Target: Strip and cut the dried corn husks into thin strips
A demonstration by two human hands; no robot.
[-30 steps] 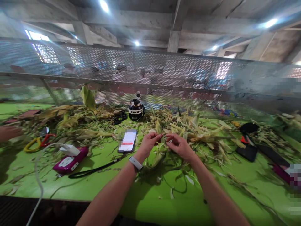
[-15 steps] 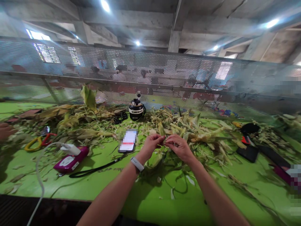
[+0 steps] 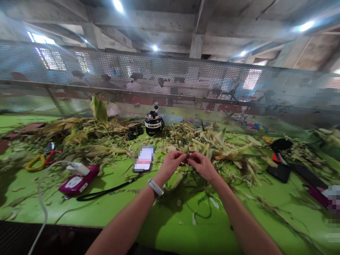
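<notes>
Both hands meet above the heap of corn husks (image 3: 196,136) on the green table. My left hand (image 3: 172,163), with a pale watch band on its wrist, pinches a small strip of corn husk (image 3: 187,150) between thumb and fingers. Close against it from the right, my right hand (image 3: 203,167) has its thumb and fingers closed on the same strip. The strip's lower part is hidden behind the fingers. Under and just in front of the hands lies a larger green husk piece (image 3: 177,180), with loose scraps around it.
A phone (image 3: 144,158) lies left of my hands, its cord running to a purple power strip (image 3: 79,181). Yellow-and-red-handled scissors (image 3: 37,163) lie farther left. A black bottle (image 3: 153,124) stands before the perforated metal screen (image 3: 170,71). At right lies a dark flat object (image 3: 279,171).
My fingertips have drawn closer together around the husk strip, and its upright tip shows less. Another person's hand at the left edge has mostly gone out of view.
</notes>
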